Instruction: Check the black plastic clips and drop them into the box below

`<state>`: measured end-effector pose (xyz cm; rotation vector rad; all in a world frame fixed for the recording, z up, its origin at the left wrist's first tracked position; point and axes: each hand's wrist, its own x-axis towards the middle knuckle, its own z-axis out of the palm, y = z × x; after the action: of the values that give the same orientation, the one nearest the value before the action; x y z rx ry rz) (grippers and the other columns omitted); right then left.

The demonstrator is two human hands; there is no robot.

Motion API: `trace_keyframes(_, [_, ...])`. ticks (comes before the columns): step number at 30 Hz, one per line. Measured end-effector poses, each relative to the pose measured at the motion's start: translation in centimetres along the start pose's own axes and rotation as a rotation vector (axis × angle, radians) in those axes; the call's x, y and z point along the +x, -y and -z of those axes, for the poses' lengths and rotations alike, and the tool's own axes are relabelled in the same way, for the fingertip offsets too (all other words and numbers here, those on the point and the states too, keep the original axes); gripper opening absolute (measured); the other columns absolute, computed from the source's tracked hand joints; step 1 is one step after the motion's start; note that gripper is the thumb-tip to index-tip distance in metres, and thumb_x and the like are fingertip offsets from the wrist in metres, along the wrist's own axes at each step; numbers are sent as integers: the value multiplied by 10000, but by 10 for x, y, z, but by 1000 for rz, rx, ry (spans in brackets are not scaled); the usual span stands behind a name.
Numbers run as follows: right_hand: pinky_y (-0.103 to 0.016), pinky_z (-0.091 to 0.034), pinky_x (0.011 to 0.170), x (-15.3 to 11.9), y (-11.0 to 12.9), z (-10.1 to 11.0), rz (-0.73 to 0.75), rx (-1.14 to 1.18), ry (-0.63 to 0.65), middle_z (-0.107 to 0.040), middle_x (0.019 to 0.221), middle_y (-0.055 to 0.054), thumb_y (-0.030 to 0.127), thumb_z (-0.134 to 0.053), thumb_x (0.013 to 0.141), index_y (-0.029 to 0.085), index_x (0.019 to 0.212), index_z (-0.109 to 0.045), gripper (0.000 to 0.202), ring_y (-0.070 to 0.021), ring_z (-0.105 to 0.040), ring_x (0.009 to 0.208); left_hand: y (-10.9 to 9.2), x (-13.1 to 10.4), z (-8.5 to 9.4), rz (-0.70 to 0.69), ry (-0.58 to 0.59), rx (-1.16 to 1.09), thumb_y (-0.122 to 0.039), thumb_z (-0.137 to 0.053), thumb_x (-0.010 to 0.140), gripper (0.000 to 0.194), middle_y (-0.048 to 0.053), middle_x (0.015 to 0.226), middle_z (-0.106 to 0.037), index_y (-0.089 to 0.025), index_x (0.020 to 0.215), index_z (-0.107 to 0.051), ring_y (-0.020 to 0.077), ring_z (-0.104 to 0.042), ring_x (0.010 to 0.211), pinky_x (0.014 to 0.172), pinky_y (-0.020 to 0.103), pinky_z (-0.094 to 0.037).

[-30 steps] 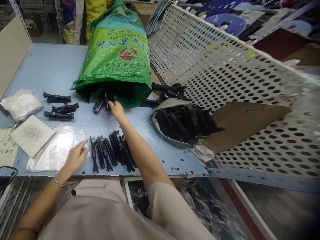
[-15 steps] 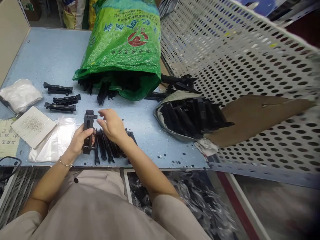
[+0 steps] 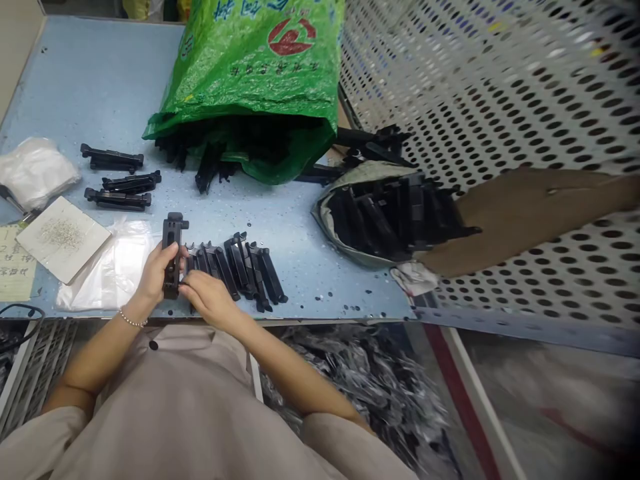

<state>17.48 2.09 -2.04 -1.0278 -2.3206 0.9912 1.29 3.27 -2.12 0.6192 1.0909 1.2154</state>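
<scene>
A black plastic part (image 3: 173,233) stands upright in my left hand (image 3: 154,272), whose fingers are wrapped round its lower half. At that part's lower right side is my right hand (image 3: 207,297), its fingers drawn together; whether they pinch anything small is hidden. Just beyond my right hand a row of several long black pieces (image 3: 243,267) lies side by side near the table's front edge. Several joined black parts (image 3: 117,199) lie in short stacks at the left. A white square plate (image 3: 64,239) with tiny grains on it lies next to clear plastic bags (image 3: 113,267).
A green sack (image 3: 250,80) of black pieces lies open at the back. To its right, a grey-brown bag (image 3: 350,250) also holds black pieces, against a perforated white panel (image 3: 550,133). Wrapped black items (image 3: 370,380) sit below the table edge.
My right hand has moved down from the top of the held part to its lower end, and its fingers have closed together. The view has shifted slightly, showing more of the row of pieces.
</scene>
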Motion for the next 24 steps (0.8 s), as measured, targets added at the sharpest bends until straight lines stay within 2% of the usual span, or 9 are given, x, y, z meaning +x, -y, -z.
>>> trace_keyframes(2, [-263, -429, 655, -13, 0, -3, -101, 122, 57, -567, 760, -18, 459, -281, 1068, 206, 807, -521, 435, -143, -523, 686, 7, -6, 1, -92, 0, 167, -548, -617, 891, 378, -5, 701, -599, -182, 985, -631, 116, -559, 602, 582, 237, -454])
trace_keyframes(4, [-266, -459, 662, -21, -1, 5, -115, 146, 64, -578, 770, -15, 427, -298, 1069, 207, 835, -551, 409, -143, -544, 694, 8, -14, 5, -101, 82, 326, -563, -553, 928, 392, 3, 720, -613, -185, 1005, -625, 134, -576, 612, 607, 263, -471])
trace_keyframes(8, [-452, -489, 960, -26, -1, 34, 64, -118, -111, -611, 1200, -157, 405, -396, 1037, 180, 1246, -592, 364, -273, -558, 1146, -10, -35, 13, -83, 418, 797, -499, -649, 873, 416, 53, 947, -689, -202, 1164, -638, 223, -659, 852, 774, 339, -518])
trace_keyframes(10, [-524, -466, 1017, -27, 2, 40, 168, -216, 32, -568, 1321, -194, 427, -475, 1006, 161, 1403, -508, 479, -324, -503, 1253, -18, -48, 16, -130, 520, 1040, -436, -724, 810, 464, 73, 1073, -692, -216, 1209, -637, 263, -656, 966, 839, 368, -516])
trace_keyframes(14, [-497, -544, 893, -34, -1, 38, 119, -197, 350, -667, 1125, -165, 485, -517, 982, 147, 1384, -544, 526, -305, -595, 1047, -18, -58, 27, -82, 628, 1125, -442, -756, 777, 403, 64, 1021, -713, -220, 1103, -677, 261, -671, 933, 805, 364, -529])
trace_keyframes(16, [-494, -542, 896, -40, -11, 42, 1, -118, 390, -675, 1091, -151, 538, -535, 959, 166, 1302, -614, 512, -306, -597, 1032, -11, -51, 38, -53, 533, 973, -459, -667, 867, 332, 61, 1043, -716, -229, 1105, -673, 240, -680, 960, 832, 358, -536])
trace_keyframes(19, [-506, -501, 979, -49, -30, 55, -266, 95, 256, -668, 1147, -136, 578, -545, 939, 203, 1274, -636, 511, -308, -595, 1100, 8, -26, 50, -136, 91, 787, -377, -410, 1013, 295, 84, 1073, -679, -207, 1098, -635, 193, -682, 913, 808, 349, -546])
trace_keyframes(21, [-492, -494, 993, -55, -41, 59, -450, 319, 69, -664, 1195, -116, 589, -580, 913, 231, 1307, -614, 534, -294, -610, 1106, 22, -8, 49, -270, -170, 916, -336, -494, 977, 212, 115, 1126, -625, -179, 1049, -618, 201, -656, 890, 789, 367, -539])
trace_keyframes(24, [-454, -516, 962, -60, -45, 51, -575, 718, -153, -692, 1149, -86, 589, -692, 831, 242, 1231, -658, 530, -267, -648, 1045, 38, 9, 42, -391, -236, 1284, -279, -689, 855, 157, 150, 1101, -600, -152, 912, -616, 277, -613, 987, 856, 429, -500])
